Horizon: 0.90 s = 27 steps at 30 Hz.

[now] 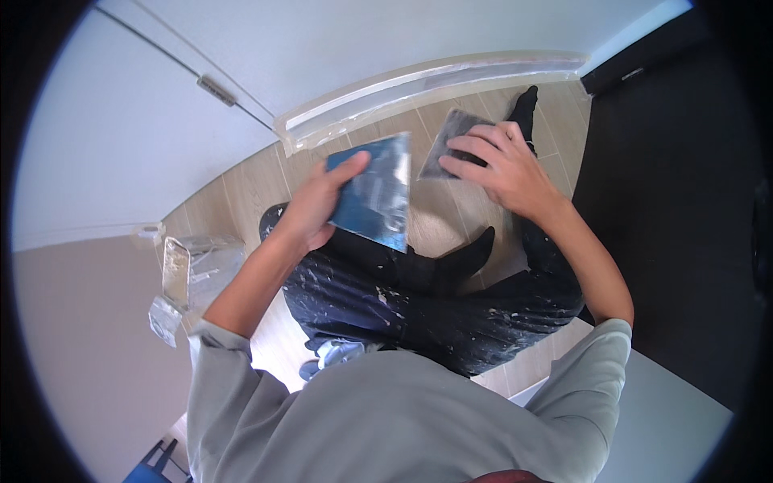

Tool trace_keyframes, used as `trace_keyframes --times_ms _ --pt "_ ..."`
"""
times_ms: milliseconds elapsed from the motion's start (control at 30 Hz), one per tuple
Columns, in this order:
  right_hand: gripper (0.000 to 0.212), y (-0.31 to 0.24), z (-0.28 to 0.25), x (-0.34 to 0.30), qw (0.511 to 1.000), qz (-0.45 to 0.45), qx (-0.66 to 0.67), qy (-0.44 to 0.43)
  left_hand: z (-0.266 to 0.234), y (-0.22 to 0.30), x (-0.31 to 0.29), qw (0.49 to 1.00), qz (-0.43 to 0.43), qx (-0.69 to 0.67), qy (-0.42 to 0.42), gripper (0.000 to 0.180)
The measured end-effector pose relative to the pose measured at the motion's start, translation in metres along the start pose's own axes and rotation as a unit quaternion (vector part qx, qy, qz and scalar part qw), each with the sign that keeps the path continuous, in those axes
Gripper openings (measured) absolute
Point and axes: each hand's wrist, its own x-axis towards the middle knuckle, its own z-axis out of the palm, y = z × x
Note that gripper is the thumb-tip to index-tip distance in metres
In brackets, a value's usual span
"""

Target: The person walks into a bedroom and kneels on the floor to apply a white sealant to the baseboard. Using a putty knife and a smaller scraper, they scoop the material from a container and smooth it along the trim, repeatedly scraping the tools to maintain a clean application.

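Note:
My left hand (312, 196) is closed on the edge of a flat blue plate (375, 197), thumb on top and fingers mostly hidden beneath. The plate has whitish smears and a shiny far-right edge. To its right, my right hand (506, 167) grips a thin, dark grey square plate (439, 155), fingers spread across its upper face. A small gap separates the two plates. Both are held above my lap and the floor. The exact kind of either plate cannot be made out.
Masked skirting (435, 84) runs along the white wall ahead. A whitish-filled tray (176, 272) lies among clear plastic film (216, 259) at my left. A dark panel (668, 177) stands on the right. My paint-spotted trousers (435, 310) and black-socked feet rest on the wood-look floor (241, 187).

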Motion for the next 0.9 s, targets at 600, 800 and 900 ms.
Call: trace_keyframes --times_ms 600,800,900 --pt "0.054 0.155 0.303 -0.003 0.939 0.305 -0.082 0.139 -0.199 -0.111 -0.004 0.968 -0.052 -0.136 0.204 0.032" --pt "0.057 0.162 0.321 -0.001 0.937 0.309 -0.077 0.140 -0.193 -0.105 0.000 0.968 -0.066 -0.131 0.201 0.032" --pt "0.059 0.161 0.328 0.001 0.937 0.307 -0.081 0.146 -0.190 -0.104 0.003 0.961 -0.072 -0.131 0.233 0.029"
